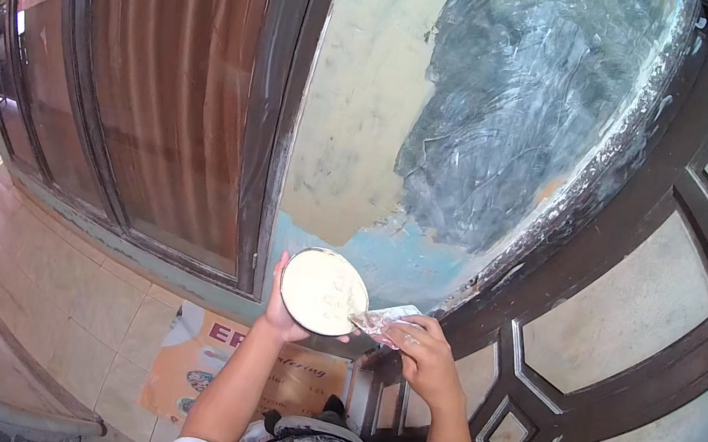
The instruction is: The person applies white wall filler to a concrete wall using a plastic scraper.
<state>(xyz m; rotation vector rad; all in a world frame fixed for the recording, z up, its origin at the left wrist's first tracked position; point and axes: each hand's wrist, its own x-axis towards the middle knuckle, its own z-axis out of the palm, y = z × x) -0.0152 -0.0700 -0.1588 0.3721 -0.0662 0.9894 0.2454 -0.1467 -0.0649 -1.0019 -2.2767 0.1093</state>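
My left hand is closed around the side and underside of a round, dark-rimmed bowl. Thick cream-white paste fills it, with lumps and marks towards the right side. Pinched in my right hand is a flat scraper smeared with whitish paste; its tip meets the bowl's right rim, and its exact shape is hard to make out. White smears show on the right fingers. Beyond the hands rises a wall with pale yellow and light blue paint and a large grey patch streaked with white.
A dark-framed window with brown curtains stands on the left. To the right is a dark wooden door with pale panels. An orange printed banner lies on the tiled floor below the bowl. A low ledge curves along the lower left.
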